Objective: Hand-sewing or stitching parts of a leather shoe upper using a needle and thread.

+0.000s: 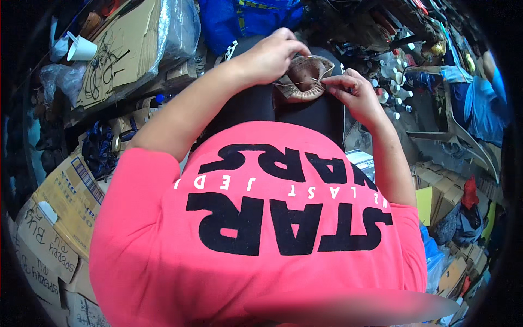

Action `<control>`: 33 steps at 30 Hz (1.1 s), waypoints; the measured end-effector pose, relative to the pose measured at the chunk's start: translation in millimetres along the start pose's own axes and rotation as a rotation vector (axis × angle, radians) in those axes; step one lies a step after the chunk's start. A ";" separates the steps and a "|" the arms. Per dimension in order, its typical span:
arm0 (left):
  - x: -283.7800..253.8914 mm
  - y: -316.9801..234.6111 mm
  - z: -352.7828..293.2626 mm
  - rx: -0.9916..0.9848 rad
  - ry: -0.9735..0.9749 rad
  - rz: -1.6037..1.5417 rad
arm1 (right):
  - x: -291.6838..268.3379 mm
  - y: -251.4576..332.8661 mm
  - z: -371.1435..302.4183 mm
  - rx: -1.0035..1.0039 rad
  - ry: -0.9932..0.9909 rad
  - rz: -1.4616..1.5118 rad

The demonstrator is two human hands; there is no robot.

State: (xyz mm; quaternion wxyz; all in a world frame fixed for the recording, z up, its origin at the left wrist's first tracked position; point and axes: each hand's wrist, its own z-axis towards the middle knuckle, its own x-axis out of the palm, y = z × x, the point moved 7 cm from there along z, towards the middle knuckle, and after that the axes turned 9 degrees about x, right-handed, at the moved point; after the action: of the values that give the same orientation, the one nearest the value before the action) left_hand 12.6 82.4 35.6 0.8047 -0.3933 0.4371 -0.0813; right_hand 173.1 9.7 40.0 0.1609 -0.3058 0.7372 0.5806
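Note:
On my lap lies a brown leather shoe upper [305, 73], its rounded end gathered in pleats along a seam. A thin pale thread [332, 64] loops across its opening. At the upper left of the piece, my left hand [272, 57] is closed, fingers bent, with the thread seeming to run from its fingertips. My right hand [355, 97] pinches the thread between thumb and forefinger at the right edge of the leather. Whether a needle is in the right fingertips is too small to tell.
Beyond my knees sits a blue bag [250, 19]. To the left are flattened cardboard [122, 52] with black cords on it and a white cup [82, 48]. Several bottles [395, 76] crowd the right, near a metal frame [463, 139]. Cardboard boxes [62, 201] stand at the lower left.

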 end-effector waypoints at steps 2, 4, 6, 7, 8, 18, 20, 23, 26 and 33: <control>-5.3 -14.0 -18.8 -0.022 -0.035 -0.027 | 3.6 4.0 -11.0 -0.023 -0.093 -0.140; -3.5 -26.3 -33.8 0.012 -0.046 0.017 | 9.4 9.8 -22.3 -0.105 -0.245 -0.345; -1.7 -29.4 -45.8 0.022 -0.038 0.026 | 18.7 15.5 -30.8 -0.185 -0.346 -0.400; -3.3 -30.0 -51.7 0.034 -0.029 0.033 | 20.8 19.0 -34.1 -0.227 -0.397 -0.401; -7.2 -30.7 -56.9 0.048 0.005 0.150 | 19.8 19.4 -34.6 -0.227 -0.396 -0.401; -34.2 -45.4 -66.7 -0.004 -0.030 0.485 | 28.7 19.4 -38.7 -0.178 -0.420 -0.544; -9.6 -41.1 -64.9 -0.038 -0.004 0.511 | 26.8 21.1 -38.3 -0.181 -0.425 -0.548; -4.5 -29.1 -54.3 -0.013 -0.087 0.599 | 17.4 12.1 -30.7 -0.153 -0.352 -0.478; -2.7 -14.9 -35.6 0.024 -0.180 0.305 | 10.1 -18.0 -16.3 0.111 -0.073 -0.029; 14.8 -4.0 -19.6 0.063 -0.115 0.161 | 0.4 -27.0 9.6 0.118 0.138 0.122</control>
State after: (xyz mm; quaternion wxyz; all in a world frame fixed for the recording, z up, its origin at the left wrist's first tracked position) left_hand 7.4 61.6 22.9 0.8444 -0.3352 0.4178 -0.0073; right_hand 188.9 15.1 16.7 0.0918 -0.2896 0.7966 0.5226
